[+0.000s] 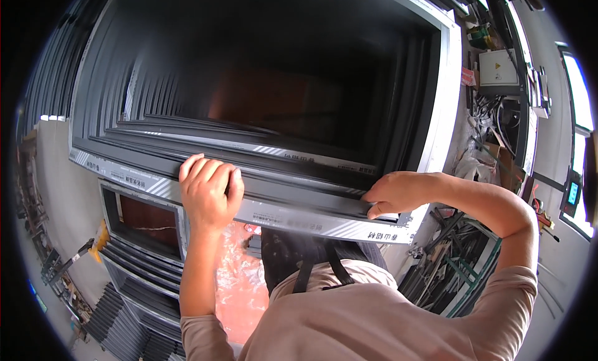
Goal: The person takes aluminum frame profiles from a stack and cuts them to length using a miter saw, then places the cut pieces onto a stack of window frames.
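Observation:
A large dark grey metal window frame (pixel 293 196), with white printed protective film along its outer faces, lies across in front of me. Over its near rail my left hand (pixel 212 190) is closed, left of the middle, fingers on top and thumb to the right. My right hand (pixel 398 196) is at the right near corner, its fingers bent and closed on the same rail's inner edge; the fingertips are partly hidden. Beyond that rail, more grey frames (pixel 205 127) sit one behind another. Their dark inside is too dim to make out.
At the lower left, smaller grey frames (pixel 149 255) are stacked. Metal offcuts (pixel 430 271) fill a rack at the lower right. A white electrical box (pixel 498 68) and tangled cables (pixel 504 112) are at the right. Reddish plastic sheeting (pixel 240 299) lies on the floor beside my legs.

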`<state>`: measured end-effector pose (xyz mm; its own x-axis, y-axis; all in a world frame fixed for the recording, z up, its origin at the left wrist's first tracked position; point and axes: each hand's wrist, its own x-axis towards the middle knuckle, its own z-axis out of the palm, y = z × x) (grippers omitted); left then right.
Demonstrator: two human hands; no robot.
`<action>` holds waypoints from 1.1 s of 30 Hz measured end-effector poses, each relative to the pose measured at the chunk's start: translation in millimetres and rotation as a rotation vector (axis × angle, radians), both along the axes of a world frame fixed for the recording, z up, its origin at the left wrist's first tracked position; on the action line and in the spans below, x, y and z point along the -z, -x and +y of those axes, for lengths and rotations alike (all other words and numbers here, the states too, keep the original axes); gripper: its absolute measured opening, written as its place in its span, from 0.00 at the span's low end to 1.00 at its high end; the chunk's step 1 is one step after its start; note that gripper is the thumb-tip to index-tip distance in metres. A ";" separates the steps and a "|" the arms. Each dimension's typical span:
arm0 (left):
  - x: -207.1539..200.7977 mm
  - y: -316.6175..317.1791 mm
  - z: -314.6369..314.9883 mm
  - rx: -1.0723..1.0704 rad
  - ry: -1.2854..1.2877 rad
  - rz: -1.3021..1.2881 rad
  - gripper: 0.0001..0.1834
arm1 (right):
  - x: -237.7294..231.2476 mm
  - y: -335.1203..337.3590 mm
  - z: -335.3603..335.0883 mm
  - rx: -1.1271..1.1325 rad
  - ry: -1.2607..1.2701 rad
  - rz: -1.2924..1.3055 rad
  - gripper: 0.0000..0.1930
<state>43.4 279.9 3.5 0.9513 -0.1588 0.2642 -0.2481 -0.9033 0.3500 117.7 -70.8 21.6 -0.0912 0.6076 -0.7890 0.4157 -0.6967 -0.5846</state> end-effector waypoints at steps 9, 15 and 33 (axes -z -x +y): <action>4.9 1.3 1.5 0.045 0.020 -0.113 0.08 | 9.9 13.7 -17.8 0.149 -0.154 -0.072 0.26; 2.8 -1.2 1.5 0.030 0.024 -0.093 0.09 | 11.7 -3.3 -6.1 0.286 0.011 0.202 0.25; 6.4 7.4 7.5 -0.024 0.069 -0.154 0.11 | 19.4 -9.4 -4.0 0.280 0.068 0.342 0.27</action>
<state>36.0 287.4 -2.9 0.9018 -0.1133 0.4170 -0.2824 -0.8849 0.3704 127.1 -74.9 2.1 -0.1933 0.5940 -0.7809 -0.0043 -0.7964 -0.6048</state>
